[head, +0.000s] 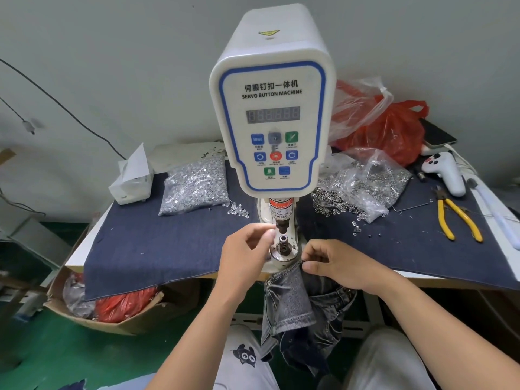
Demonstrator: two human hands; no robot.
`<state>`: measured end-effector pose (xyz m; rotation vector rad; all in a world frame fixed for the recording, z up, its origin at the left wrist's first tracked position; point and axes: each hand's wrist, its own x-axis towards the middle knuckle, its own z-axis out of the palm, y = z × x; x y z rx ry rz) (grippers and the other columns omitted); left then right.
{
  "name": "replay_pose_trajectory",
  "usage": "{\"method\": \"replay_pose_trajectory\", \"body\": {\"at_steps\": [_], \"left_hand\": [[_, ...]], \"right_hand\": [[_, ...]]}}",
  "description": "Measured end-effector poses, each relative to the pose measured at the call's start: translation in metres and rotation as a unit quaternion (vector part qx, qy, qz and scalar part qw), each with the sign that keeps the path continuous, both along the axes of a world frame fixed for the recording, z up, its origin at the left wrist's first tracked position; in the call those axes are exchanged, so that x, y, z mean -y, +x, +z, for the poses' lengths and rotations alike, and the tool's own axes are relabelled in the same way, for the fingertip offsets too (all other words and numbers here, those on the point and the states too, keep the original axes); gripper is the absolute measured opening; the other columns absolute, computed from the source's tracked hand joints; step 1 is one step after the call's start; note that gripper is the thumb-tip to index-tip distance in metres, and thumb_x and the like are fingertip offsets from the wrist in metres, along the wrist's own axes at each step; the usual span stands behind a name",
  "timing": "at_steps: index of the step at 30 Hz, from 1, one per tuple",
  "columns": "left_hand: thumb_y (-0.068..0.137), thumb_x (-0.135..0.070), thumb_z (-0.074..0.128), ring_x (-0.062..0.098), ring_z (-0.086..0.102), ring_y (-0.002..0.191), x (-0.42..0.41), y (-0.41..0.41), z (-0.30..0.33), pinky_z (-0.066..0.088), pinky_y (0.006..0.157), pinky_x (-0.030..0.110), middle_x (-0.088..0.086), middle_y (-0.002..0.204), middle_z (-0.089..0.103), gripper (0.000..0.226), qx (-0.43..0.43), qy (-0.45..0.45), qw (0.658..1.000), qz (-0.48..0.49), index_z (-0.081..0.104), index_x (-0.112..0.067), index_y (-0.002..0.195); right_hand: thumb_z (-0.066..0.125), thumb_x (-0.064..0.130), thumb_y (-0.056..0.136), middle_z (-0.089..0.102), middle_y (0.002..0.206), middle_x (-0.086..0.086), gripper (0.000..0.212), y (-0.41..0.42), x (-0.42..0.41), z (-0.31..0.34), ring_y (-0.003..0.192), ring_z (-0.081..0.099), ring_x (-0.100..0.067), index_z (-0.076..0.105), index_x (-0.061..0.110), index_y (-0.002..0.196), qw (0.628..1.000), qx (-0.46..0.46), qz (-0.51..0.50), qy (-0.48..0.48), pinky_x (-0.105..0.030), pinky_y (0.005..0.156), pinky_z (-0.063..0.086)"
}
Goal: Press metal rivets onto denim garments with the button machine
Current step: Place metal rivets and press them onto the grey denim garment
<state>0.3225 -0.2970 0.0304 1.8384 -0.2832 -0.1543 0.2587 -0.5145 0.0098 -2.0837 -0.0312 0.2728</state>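
1. At the table's front edge, the button machine [272, 108] stands upright, its punch [281, 225] hanging just above the lower post [283, 243], with a small gap between them.
2. The left hand [247, 249] is raised beside that gap, fingertips pinched together next to the punch; it probably holds a rivet, but the piece is too small to make out.
3. The right hand [334, 266] pinches the top edge of the jeans [295, 299] just right of the post; the rest of the garment hangs off the table edge between the person's knees.
4. A bag of rivets [197, 187] lies left of the machine, and an open bag of rings [365, 184] lies right of it, with loose pieces spilled around.
5. Yellow pliers [455, 218] lie far right, well apart from the hands.
6. Bare dark cloth [157, 243] stretches left of the left hand.
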Motion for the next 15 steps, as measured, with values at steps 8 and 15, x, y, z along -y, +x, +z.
{"method": "replay_pose_trajectory", "body": {"at_steps": [8, 15], "left_hand": [[0.100, -0.038, 0.071, 0.000, 0.060, 0.119, -0.030, -0.032, -0.019, 0.050, 0.099, 0.020, -0.028, 0.123, 0.065, 0.030, 0.069, 0.141, 0.959, -0.237, 0.065, -0.038, 0.130], [0.094, -0.040, 0.078, 0.004, 0.053, 0.103, -0.033, -0.019, 0.001, 0.042, 0.088, 0.017, -0.024, 0.101, 0.058, 0.020, 0.064, 0.134, 0.949, -0.280, 0.060, -0.050, 0.095]], "right_hand": [[0.075, 0.015, 0.093, 0.061, 0.091, 0.016, 0.011, -0.009, -0.004, 0.022, 0.070, 0.050, -0.001, 0.067, 0.022, 0.091, 0.998, 0.027, 0.055, 0.025, -0.015, 0.072, 0.041], [0.067, 0.021, 0.100, 0.059, 0.080, 0.027, 0.003, -0.013, -0.005, 0.044, 0.074, 0.049, -0.002, 0.064, 0.021, 0.099, 0.994, 0.003, 0.104, 0.016, -0.017, 0.073, 0.039]]}}
